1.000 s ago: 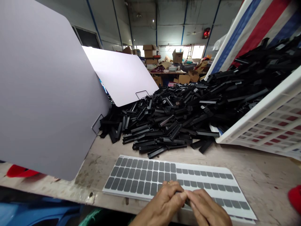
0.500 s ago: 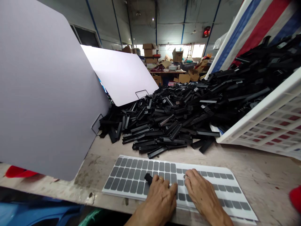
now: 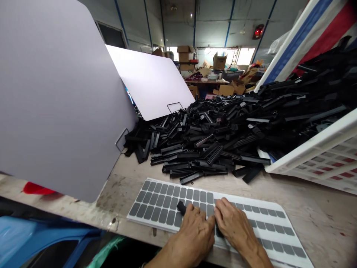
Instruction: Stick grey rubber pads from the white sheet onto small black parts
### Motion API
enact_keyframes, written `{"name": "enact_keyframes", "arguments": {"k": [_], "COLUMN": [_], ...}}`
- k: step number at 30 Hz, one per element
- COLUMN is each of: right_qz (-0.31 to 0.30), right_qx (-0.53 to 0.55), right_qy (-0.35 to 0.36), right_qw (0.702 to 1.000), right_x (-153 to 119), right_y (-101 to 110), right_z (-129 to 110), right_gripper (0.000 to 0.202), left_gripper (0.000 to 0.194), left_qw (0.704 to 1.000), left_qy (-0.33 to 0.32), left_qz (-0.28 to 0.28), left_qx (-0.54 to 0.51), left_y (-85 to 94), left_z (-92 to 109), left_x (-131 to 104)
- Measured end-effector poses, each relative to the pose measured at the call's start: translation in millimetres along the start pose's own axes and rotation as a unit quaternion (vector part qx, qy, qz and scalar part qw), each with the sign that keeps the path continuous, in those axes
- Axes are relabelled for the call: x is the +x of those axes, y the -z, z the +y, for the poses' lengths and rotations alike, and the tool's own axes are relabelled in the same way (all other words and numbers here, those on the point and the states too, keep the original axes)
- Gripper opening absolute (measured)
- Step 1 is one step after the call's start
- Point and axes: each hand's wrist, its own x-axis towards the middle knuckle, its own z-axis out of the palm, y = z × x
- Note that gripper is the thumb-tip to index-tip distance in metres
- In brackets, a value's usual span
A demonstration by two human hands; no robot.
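A white sheet with rows of dark grey rounded stickers lies in front of me. My left hand rests over its middle, closed around a black plastic part. One end of that part pokes out to the left of the fingers, and a dark bit shows between the two hands. My right hand is beside the left thumb, its fingers bent and drawn together against the part. Whatever its fingertips pinch, if anything, is hidden.
Beyond the sheet, a heap of black plastic parts spills from a white basket at the right. Two pale panels, a near one and a farther one, stand at the left. A blue plastic object is below the table edge.
My right hand has moved left over the sheet, up against the left thumb. The left hand keeps its hold on the black part. The whole view has shifted slightly.
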Motion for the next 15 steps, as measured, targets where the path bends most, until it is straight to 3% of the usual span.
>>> {"name": "enact_keyframes", "arguments": {"k": [5, 8, 12, 15], "right_qz": [-0.006, -0.005, 0.002, 0.002], "right_qx": [0.099, 0.178, 0.233, 0.269], "right_qy": [-0.019, -0.017, -0.039, -0.099], "right_qw": [0.995, 0.984, 0.972, 0.958], "right_x": [10, 9, -6, -23], "right_y": [11, 20, 27, 25], "right_z": [-1, -4, 4, 21], "right_gripper": [0.022, 0.028, 0.032, 0.036], "left_gripper": [0.037, 0.023, 0.010, 0.020], "left_qw": [0.999, 0.999, 0.994, 0.981], "left_qy": [-0.011, -0.016, 0.024, 0.107], "left_qz": [0.036, 0.031, -0.036, -0.094], "left_qx": [-0.005, -0.029, -0.101, -0.130], "left_y": [-6.1, 6.7, 38.6, 58.9], "left_z": [0, -2, -17, -39], "left_x": [-1, -11, -50, -88]}}
